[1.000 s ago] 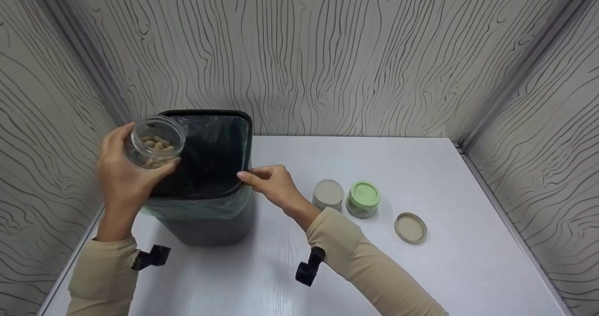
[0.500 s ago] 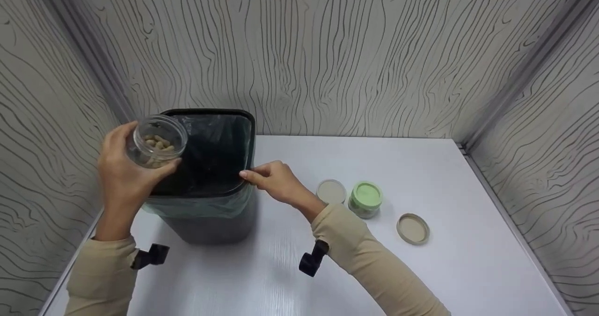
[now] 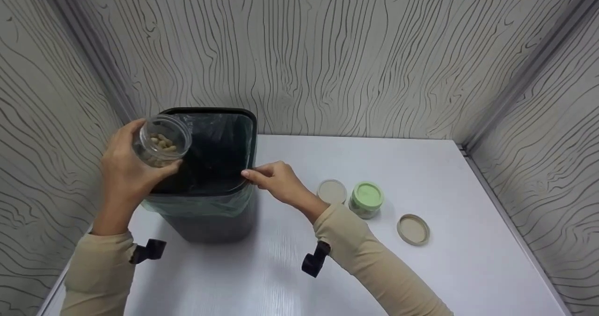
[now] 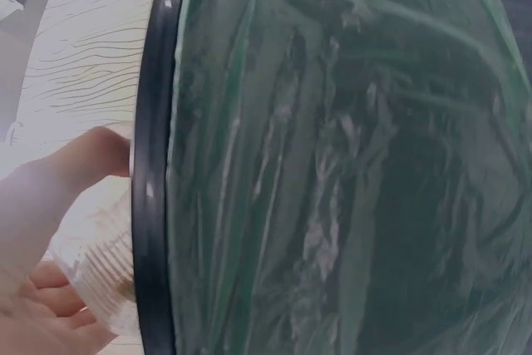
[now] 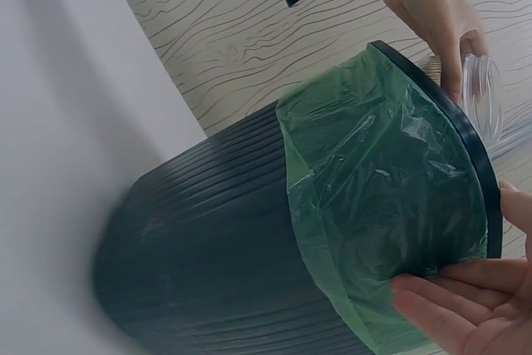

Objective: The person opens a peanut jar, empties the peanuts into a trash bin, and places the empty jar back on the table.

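In the head view, my left hand [image 3: 127, 168] grips a clear wide-mouthed jar [image 3: 178, 134] partly filled with peanuts [image 3: 162, 143]. The jar tilts toward the right at the left edge of a dark trash bin [image 3: 213, 229], its mouth facing the bin's opening. My right hand [image 3: 276, 182] pinches the bin's right rim, the thumb on top. In the right wrist view, the fingers [image 5: 449, 309] of that hand lie outside against the green bin liner [image 5: 374, 180]. The bin's rim [image 4: 152, 164] hides part of the jar [image 4: 100, 263] in the left wrist view.
Right of the bin, a jar with a grey lid [image 3: 332, 190] stands beside one with a green lid [image 3: 367, 196]. A loose beige lid [image 3: 413, 230] lies farther right on the white table [image 3: 276, 269]. Wood-patterned walls [image 3: 355, 63] enclose the back and sides.
My left hand has shifted slightly right with the jar, which tips a little more toward the bin. The right hand keeps its hold on the rim. The head view has moved slightly.
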